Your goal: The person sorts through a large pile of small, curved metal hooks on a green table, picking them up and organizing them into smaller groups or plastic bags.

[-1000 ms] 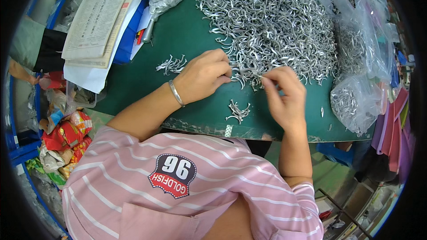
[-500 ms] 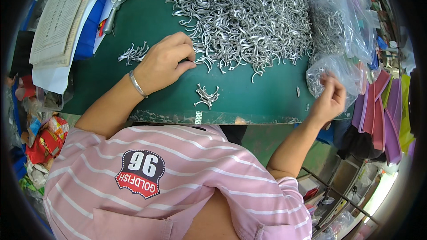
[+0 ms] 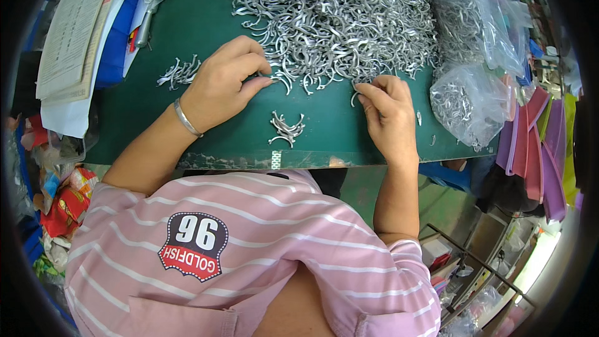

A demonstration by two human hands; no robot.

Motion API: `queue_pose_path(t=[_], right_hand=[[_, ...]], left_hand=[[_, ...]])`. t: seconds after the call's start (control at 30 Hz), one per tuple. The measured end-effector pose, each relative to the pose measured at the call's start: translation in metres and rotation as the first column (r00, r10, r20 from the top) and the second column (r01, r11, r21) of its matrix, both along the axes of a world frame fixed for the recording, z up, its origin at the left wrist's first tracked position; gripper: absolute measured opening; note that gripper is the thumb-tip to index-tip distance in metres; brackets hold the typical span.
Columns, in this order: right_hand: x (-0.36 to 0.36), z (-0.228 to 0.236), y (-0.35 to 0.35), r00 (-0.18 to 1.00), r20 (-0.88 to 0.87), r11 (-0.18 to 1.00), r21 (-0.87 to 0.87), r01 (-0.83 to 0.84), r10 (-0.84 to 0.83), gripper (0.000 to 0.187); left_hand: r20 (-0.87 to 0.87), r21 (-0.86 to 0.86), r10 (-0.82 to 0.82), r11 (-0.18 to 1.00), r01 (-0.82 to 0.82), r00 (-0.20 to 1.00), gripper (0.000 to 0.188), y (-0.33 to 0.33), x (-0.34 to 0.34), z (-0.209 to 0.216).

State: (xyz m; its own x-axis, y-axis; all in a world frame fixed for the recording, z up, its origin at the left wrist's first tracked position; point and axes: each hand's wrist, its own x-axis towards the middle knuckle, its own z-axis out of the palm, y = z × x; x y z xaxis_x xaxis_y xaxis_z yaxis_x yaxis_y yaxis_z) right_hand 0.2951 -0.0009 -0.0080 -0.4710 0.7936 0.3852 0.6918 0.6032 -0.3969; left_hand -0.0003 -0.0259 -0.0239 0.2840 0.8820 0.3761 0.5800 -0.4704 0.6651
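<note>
A large heap of small curved silver metal pieces (image 3: 337, 19) covers the far middle of the green table. At the heap's near left edge is my left hand (image 3: 228, 81), thumb and fingers bent together; what they hold, if anything, I cannot make out. My right hand (image 3: 390, 112) pinches a curved metal piece at the heap's near right edge, its fingertips partly hiding it. Between my hands, closer to me, lies a small group of curved metal pieces (image 3: 287, 128). Another small cluster of pieces (image 3: 179, 72) rests left of my left hand.
Clear plastic bags of metal pieces (image 3: 468, 103) stand along the right side. Papers (image 3: 75, 43) and a blue bin (image 3: 118, 37) occupy the left, beside a metal-handled tool (image 3: 145, 28). Near the table's front edge (image 3: 249, 161) sits my body. Coloured strips (image 3: 530, 143) hang at right.
My right hand has moved left from the small plastic bag to the heap's near edge. My left hand stays nearly in place, fingers still bent together.
</note>
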Motion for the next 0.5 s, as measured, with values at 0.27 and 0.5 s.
queue_pose_path(t=[0.27,0.5], right_hand=[[-0.012,-0.008,-0.012,0.976,-0.174,0.986,0.081,0.145,-0.129,0.015],[-0.029,-0.010,-0.013,0.941,-0.300,0.988,-0.021,0.155,-0.154,0.018]], left_hand=[[0.088,0.018,-0.028,0.999,0.026,0.996,0.017,-0.003,0.007,0.003],[0.142,-0.105,-0.141,0.982,0.156,0.980,0.026,-0.006,0.026,0.022]])
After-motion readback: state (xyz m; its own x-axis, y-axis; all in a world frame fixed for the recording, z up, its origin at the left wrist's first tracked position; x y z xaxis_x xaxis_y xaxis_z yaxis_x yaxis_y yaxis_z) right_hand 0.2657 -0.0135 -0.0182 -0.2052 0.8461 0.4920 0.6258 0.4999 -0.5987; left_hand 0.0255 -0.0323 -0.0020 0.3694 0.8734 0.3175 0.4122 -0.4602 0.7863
